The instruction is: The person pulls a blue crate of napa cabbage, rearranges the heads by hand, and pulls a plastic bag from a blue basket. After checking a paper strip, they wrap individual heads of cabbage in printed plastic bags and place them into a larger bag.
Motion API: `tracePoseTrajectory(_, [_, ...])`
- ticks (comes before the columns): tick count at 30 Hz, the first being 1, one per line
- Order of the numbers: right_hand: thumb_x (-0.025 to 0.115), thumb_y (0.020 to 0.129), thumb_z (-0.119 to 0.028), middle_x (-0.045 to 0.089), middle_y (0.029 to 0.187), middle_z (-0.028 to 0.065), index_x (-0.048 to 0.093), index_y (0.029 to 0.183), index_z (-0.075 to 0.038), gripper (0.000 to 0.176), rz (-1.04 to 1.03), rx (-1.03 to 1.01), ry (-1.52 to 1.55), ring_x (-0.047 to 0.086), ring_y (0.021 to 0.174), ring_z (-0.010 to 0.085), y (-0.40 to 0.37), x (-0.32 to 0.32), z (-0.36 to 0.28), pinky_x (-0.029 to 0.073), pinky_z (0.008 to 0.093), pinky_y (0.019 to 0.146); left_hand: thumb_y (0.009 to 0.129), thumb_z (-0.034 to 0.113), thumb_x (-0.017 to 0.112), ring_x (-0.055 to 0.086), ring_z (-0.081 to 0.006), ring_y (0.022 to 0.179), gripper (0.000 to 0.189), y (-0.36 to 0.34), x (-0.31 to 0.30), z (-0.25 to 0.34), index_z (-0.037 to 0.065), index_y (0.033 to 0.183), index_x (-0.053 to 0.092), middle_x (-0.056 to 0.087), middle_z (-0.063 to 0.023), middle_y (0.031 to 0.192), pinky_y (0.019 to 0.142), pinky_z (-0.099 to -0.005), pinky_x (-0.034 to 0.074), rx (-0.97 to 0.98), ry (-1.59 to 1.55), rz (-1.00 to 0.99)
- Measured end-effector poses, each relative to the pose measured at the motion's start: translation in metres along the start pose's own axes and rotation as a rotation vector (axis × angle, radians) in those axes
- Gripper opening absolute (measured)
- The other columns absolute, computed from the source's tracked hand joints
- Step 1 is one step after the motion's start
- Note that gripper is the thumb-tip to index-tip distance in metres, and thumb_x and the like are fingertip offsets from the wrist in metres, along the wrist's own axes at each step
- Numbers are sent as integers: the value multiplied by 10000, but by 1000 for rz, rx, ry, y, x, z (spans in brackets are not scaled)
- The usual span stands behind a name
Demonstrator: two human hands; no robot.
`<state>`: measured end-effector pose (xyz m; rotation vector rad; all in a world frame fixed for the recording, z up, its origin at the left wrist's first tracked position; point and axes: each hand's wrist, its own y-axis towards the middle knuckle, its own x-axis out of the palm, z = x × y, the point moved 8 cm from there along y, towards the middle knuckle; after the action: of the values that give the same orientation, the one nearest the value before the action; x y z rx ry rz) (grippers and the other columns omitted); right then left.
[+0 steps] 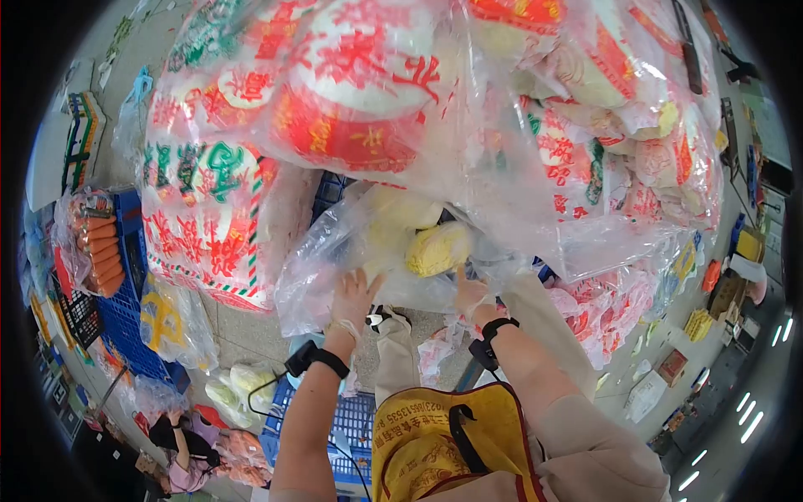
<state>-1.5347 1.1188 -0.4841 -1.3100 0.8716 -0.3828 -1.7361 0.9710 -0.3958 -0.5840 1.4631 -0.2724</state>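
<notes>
In front of me lies a large clear plastic bag (314, 280) with pale yellow napa cabbage (440, 248) inside. My left hand (355, 294) rests on the near left part of this bag, fingers spread over the film. On the other side, my right hand (472, 294) touches the film just below the cabbage, its index finger stretched toward it. Both hands seem to wear thin see-through gloves. Part of the cabbage is veiled by the cloudy plastic.
Big stuffed bags with red and green print (209, 217) pile up beyond and to the left. A knife (687, 50) lies on the pile at far right. Blue crates (125, 284), bagged carrots (100, 251) and loose cabbages (242, 383) stand left. Another person (188, 468) is at lower left.
</notes>
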Motion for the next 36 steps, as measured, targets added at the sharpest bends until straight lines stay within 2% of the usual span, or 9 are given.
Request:
tracePoseTrajectory(4, [526, 789, -147, 663, 892, 172, 160, 1452, -115, 759, -16, -473, -150, 647, 776, 324, -10, 53, -9, 491, 454, 755, 836, 193, 544, 630, -225, 967, 323, -3, 54, -26, 143, 1142, 635, 664, -74, 1038, 739, -360, 429, -56, -84, -585])
tracePoseTrajectory(7, [559, 763, -105, 668, 1007, 145, 303, 1421, -142, 707, -376, -437, -290, 636, 950, 317, -75, 35, 16, 500, 417, 794, 848, 180, 534, 651, -216, 937, 228, -38, 24, -14, 154, 996, 706, 692, -58, 968, 757, -372, 456, 218, -48, -685])
tracePoseTrajectory(13, [575, 786, -221, 629, 1074, 197, 496, 1283, -90, 520, -279, -455, -427, 616, 998, 325, -169, -112, 16, 475, 425, 856, 811, 209, 523, 640, -275, 973, 299, -95, -27, -11, 101, 1042, 680, 678, -109, 997, 784, -384, 496, 176, -261, -806])
tracePoseTrajectory(21, [581, 825, -116, 623, 955, 131, 549, 1167, -9, 360, 1195, -828, 1036, 582, 934, 294, -263, -404, -82, 470, 355, 817, 863, 152, 570, 553, -326, 1036, 372, -52, -306, -147, -38, 1179, 515, 565, -219, 1130, 886, -372, 433, -514, -1357, 1026])
tracePoseTrajectory(24, [565, 821, -103, 618, 971, 147, 530, 1184, -11, 376, 1347, -575, 970, 580, 922, 300, -253, -431, -65, 471, 367, 798, 874, 197, 571, 431, -364, 1199, 535, -15, -348, -177, -54, 1310, 388, 428, -251, 1310, 993, -393, 353, -492, -1347, 1065])
tracePoseTrajectory(26, [547, 812, -78, 595, 998, 200, 490, 1218, -15, 415, 1357, -873, -446, 580, 916, 326, -282, -387, -134, 468, 379, 786, 881, 237, 568, 342, -394, 1275, 591, 18, -367, -158, -42, 1352, 347, 352, -261, 1376, 1048, -414, 291, -299, -942, 870])
tracePoseTrajectory(28, [538, 825, -91, 590, 997, 223, 492, 1207, -13, 392, 823, -852, 825, 580, 927, 349, -256, -381, -123, 462, 399, 810, 878, 251, 562, 295, -415, 1308, 587, 17, -375, -142, -27, 1356, 363, 365, -253, 1379, 1062, -432, 270, -303, -941, 892])
tracePoseTrajectory(32, [519, 853, -133, 600, 1044, 213, 503, 1210, -16, 377, 703, -1065, 973, 587, 952, 352, -252, -382, -111, 458, 404, 839, 851, 174, 560, 429, -398, 1214, 415, 11, -422, -95, 1, 1227, 524, 532, -209, 1230, 1016, -423, 339, -271, -599, 1098])
tracePoseTrajectory(36, [499, 881, -208, 607, 1071, 219, 512, 1197, -16, 370, 855, -831, 924, 602, 971, 331, -231, -381, -23, 474, 366, 819, 848, 132, 518, 598, -344, 960, 325, 67, -435, -43, 27, 1150, 576, 627, -170, 1022, 829, -385, 479, 195, -1045, 839])
